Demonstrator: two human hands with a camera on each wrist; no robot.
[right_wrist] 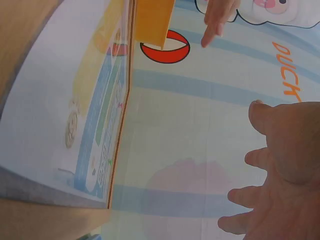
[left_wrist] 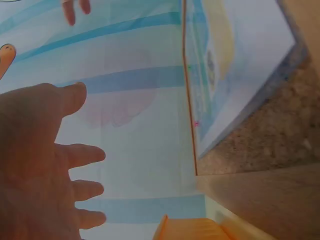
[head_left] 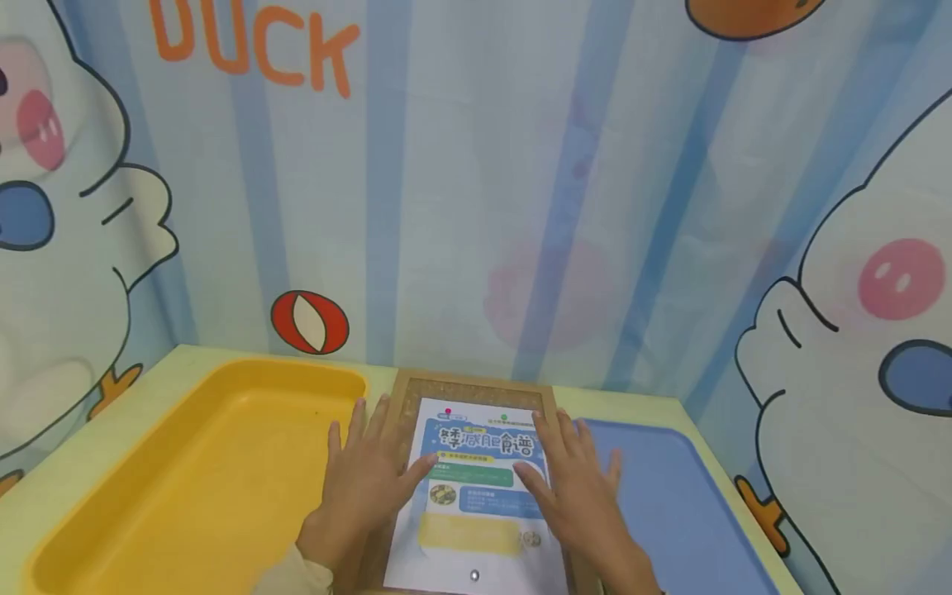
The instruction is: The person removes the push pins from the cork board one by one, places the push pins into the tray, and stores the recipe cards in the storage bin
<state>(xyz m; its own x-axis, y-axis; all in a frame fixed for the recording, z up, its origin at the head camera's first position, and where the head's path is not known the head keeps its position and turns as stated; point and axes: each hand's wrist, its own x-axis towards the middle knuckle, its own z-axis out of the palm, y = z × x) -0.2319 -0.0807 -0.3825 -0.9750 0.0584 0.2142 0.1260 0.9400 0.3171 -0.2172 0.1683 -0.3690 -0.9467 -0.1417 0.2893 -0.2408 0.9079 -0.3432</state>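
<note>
A wood-framed cork board [head_left: 476, 388] lies on the table with a printed paper sheet [head_left: 446, 566] on it. Along the sheet's top edge are a red pushpin [head_left: 448, 411] and a green pushpin [head_left: 504, 416]; a silver pin [head_left: 474, 575] sits near its bottom. Fingers spread, my left hand [head_left: 364, 483] hovers over the board's left side. The right hand [head_left: 583, 500] hovers likewise over the right side. Both wrist views show the left hand [left_wrist: 37, 160] and right hand [right_wrist: 290, 170] raised above the board, holding nothing.
To the left of the board is a yellow tray [head_left: 223, 479]; a blue tray [head_left: 669, 487] lies to the right. Both stand on a pale yellow table [head_left: 159, 384]. A striped curtain [head_left: 461, 207] with printed ducks hangs behind and at the sides.
</note>
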